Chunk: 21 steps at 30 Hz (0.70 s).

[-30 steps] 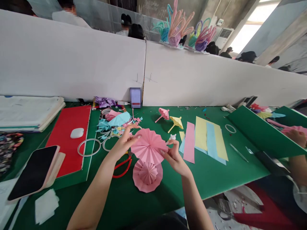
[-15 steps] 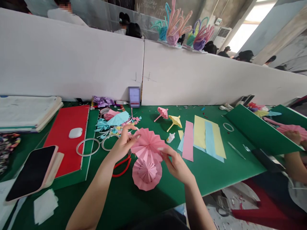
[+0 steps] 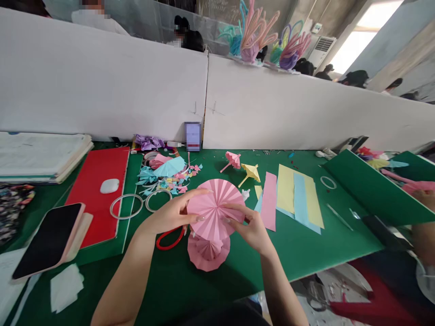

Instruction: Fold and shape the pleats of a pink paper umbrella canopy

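Note:
A round pleated pink paper fan, opened to a full disc, is held between both hands above the green table. My left hand pinches its left edge, thumb in front. On its right side, my right hand grips it with thumb and fingers near the centre. Below it on the table lies a second pleated pink paper disc with a smaller pleated cone on top, partly covered by the held fan. Red-handled scissors rest beside my left wrist; their blades are hidden.
Small pink and yellow paper umbrellas stand behind, near coloured paper strips. Paper scraps, tape rings, a red folder and a phone lie left. A green board and another person's arm are right.
The pink fan has turned to face me more and now shows as a flatter, fuller disc. My right-hand fingers have moved inward over its face. The view has shifted slightly.

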{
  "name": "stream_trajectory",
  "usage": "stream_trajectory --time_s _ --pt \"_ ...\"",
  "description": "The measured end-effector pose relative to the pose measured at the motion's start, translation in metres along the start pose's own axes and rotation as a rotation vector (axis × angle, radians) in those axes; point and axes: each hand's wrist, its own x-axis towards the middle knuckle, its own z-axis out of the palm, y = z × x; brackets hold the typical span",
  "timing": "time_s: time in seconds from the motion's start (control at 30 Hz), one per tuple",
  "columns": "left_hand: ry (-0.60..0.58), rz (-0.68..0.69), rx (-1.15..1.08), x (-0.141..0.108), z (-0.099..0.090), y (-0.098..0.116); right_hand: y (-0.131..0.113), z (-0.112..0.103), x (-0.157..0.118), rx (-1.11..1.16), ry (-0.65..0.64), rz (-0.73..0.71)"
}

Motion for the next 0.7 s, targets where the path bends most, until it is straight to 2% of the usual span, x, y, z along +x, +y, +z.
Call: stream_trajectory --time_s 0.2,0.33,0.47,0.53,0.63,0.7 --pt "-0.033 -0.016 -0.157 -0.002 -0.001 0.004 0.003 -0.006 -0.001 0.075 -0.015 0.063" --pt "0.018 -0.004 -0.113 -0.007 -0.003 0.006 0.003 -0.004 -0.004 0.15 -0.029 0.078" --pt "0.013 0.017 -0.066 -0.014 -0.008 0.005 -0.001 -0.008 -0.007 0.183 -0.032 0.095" --pt "0.004 0.029 -0.045 -0.019 -0.01 0.003 -0.002 -0.012 -0.007 0.204 -0.086 0.072" --pt "0.01 0.049 0.027 -0.022 -0.01 0.003 -0.003 -0.014 -0.001 0.359 -0.229 0.019" --pt "0.017 0.073 0.095 -0.022 -0.008 0.005 -0.003 -0.01 0.005 0.463 -0.208 0.018"
